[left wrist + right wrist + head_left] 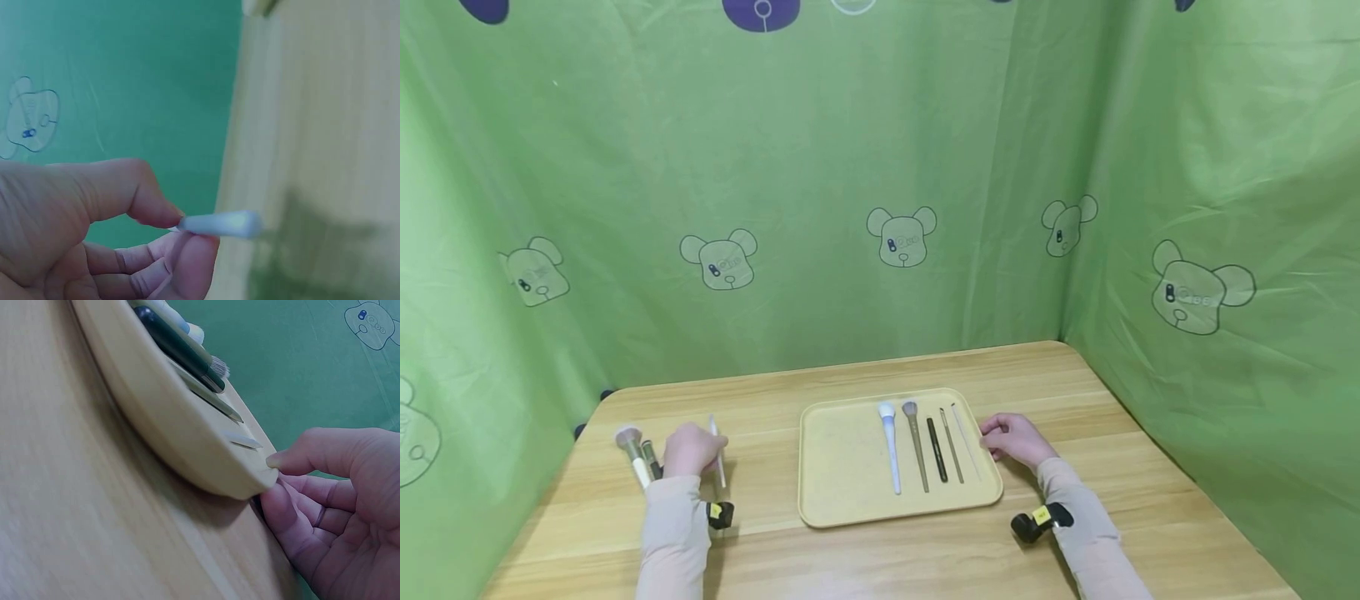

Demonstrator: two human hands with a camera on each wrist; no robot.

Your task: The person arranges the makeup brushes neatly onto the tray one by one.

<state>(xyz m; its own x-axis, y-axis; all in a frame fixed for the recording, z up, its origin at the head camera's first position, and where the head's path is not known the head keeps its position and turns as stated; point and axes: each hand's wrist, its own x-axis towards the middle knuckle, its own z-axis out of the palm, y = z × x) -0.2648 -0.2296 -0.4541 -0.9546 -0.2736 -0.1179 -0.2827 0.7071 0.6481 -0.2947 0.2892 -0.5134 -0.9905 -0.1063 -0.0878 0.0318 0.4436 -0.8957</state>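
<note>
At the left of the table, my left hand (692, 450) pinches a slim white makeup brush (219, 224) between thumb and fingertips; its blunt end points at the left wrist camera. Across the table, my right hand (1018, 439) grips the right rim of a pale yellow tray (175, 444), thumb on top and fingers beneath. In a row on the tray lie a blue-white brush (891, 446), a brown brush (918, 446), a black-handled stick (937, 451), a slim brown brush (952, 450) and a thin pale one (967, 444).
Beside my left hand lie a fluffy brush (635, 452) with a white handle and a dark-handled brush (652, 458), partly hidden by that hand. Green curtains (820, 167) with bear heads hang behind the wooden table (760, 550) and along both sides.
</note>
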